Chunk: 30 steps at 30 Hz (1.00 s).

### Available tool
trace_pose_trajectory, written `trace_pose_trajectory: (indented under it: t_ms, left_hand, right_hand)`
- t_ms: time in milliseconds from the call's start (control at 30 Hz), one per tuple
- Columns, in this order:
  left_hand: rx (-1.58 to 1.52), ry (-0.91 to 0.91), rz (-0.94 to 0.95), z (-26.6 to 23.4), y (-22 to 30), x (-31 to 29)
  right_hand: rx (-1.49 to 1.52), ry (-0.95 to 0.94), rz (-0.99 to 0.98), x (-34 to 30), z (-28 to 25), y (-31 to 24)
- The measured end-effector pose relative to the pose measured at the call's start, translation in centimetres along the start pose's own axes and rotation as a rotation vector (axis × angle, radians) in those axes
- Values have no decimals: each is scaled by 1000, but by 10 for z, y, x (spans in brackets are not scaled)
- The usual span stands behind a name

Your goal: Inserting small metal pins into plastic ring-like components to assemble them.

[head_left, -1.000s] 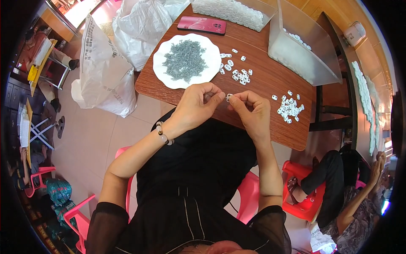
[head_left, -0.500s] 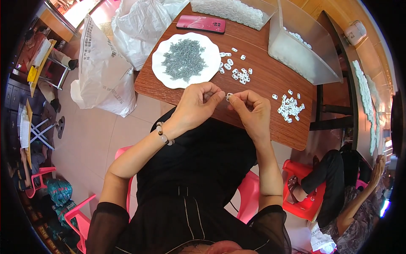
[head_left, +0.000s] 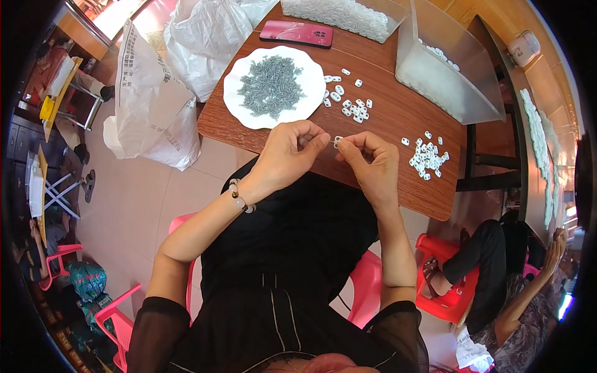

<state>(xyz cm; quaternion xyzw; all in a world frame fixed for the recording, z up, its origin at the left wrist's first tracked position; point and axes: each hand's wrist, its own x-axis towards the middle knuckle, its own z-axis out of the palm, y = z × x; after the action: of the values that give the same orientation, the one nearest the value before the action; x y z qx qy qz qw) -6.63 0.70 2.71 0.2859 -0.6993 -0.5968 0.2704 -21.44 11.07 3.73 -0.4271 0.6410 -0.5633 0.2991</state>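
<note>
Over the table's front edge, my right hand point(head_left: 373, 163) pinches a small white two-holed plastic piece point(head_left: 337, 140) between thumb and forefinger. My left hand point(head_left: 291, 151), a beaded bracelet at its wrist, is pinched close beside that piece. A tiny thin bit shows at its fingertips, too small to name. Beyond the left hand, a white scalloped plate point(head_left: 233, 107) bears a heap of small grey screw-like metal pieces point(head_left: 270, 87). Loose white two-holed pieces point(head_left: 356, 110) lie right of the plate, and a denser pile of them point(head_left: 428, 159) lies near the table's right end.
The brown table point(head_left: 385, 68) also carries a pink phone point(head_left: 296, 34) and clear bins point(head_left: 435, 87) of white pieces at the back. White sacks point(head_left: 155, 105) stand at its left. To the right, another person sits by a red chair point(head_left: 451, 298); pink chairs point(head_left: 118, 323) stand lower left.
Hardly anything differs. Both hands keep their pinch around the white piece in nearly the same place; the view has shifted very slightly.
</note>
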Motion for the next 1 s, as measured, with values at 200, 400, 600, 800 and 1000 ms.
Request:
trace_pose_trajectory:
  t_ms: [200, 400, 600, 800, 1000]
  left_hand:
    - [-37, -4, -7, 1, -4, 0]
    - [99, -27, -47, -2, 5, -2]
    - [144, 70, 51, 2, 3, -2]
    - [113, 89, 27, 2, -1, -4]
    - [184, 110, 38, 3, 1, -5]
  right_hand:
    - [7, -12, 16, 0, 2, 0]
    - [4, -26, 6, 0, 3, 3]
    - [12, -9, -3, -1, 7, 6]
    - [7, -2, 5, -2, 11, 5]
    - [12, -9, 11, -2, 14, 10]
